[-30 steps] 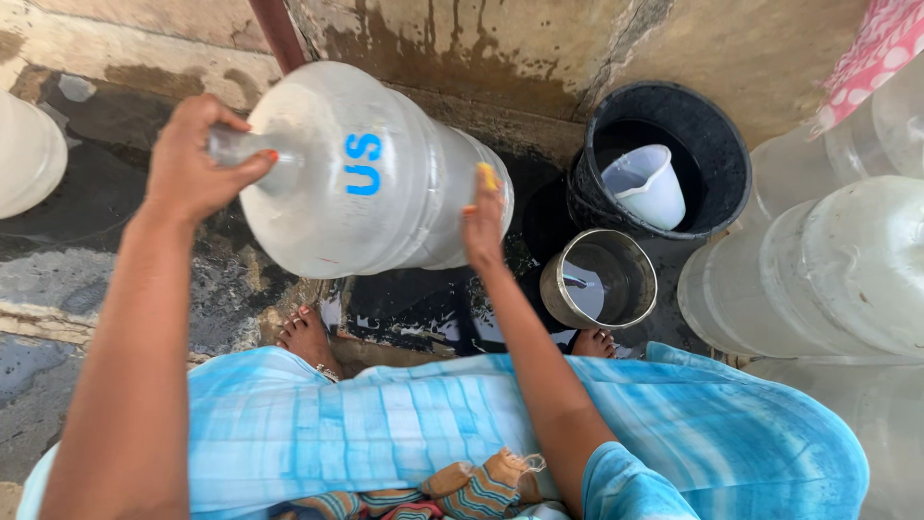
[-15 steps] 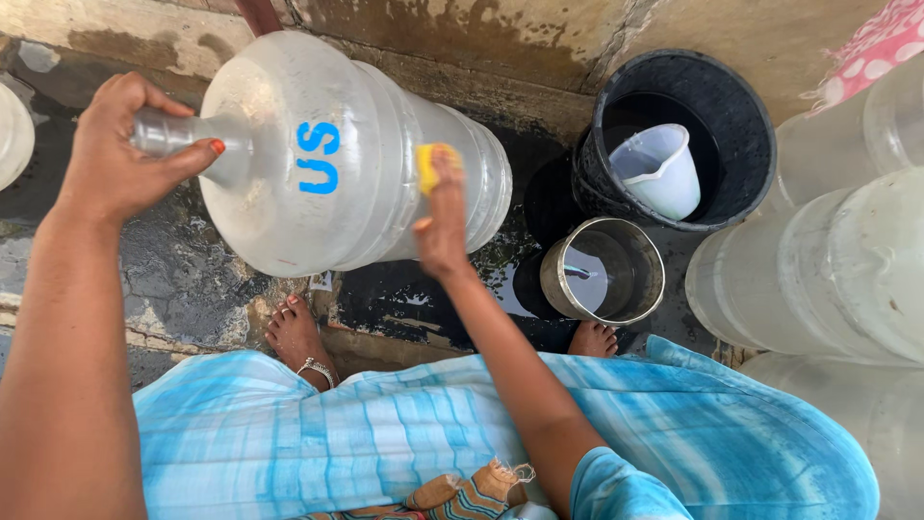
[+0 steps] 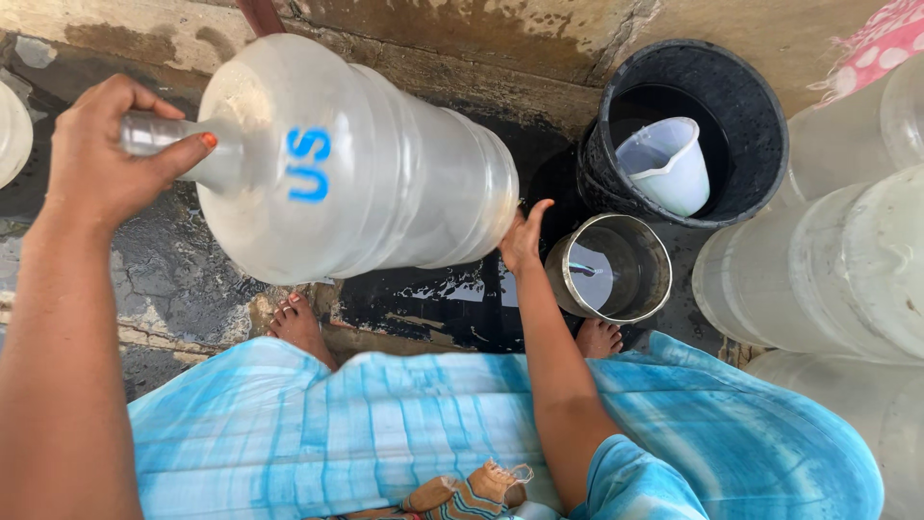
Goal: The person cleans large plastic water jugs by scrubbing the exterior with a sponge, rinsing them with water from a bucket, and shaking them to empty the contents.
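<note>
Left hand (image 3: 101, 159) clenched round a tilted water jug's (image 3: 356, 164) neck; right hand (image 3: 525, 236) (fingers spread, released) steadies its base.

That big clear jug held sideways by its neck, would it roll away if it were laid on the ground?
Probably: the jug has a round, ribbed body. It looks empty, so likely light. The wet floor suggests a slippery surface.

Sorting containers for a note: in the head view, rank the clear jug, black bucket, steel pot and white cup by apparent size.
1. Clear jug, though it is nearest the camera.
2. Black bucket.
3. Steel pot.
4. White cup.
</note>
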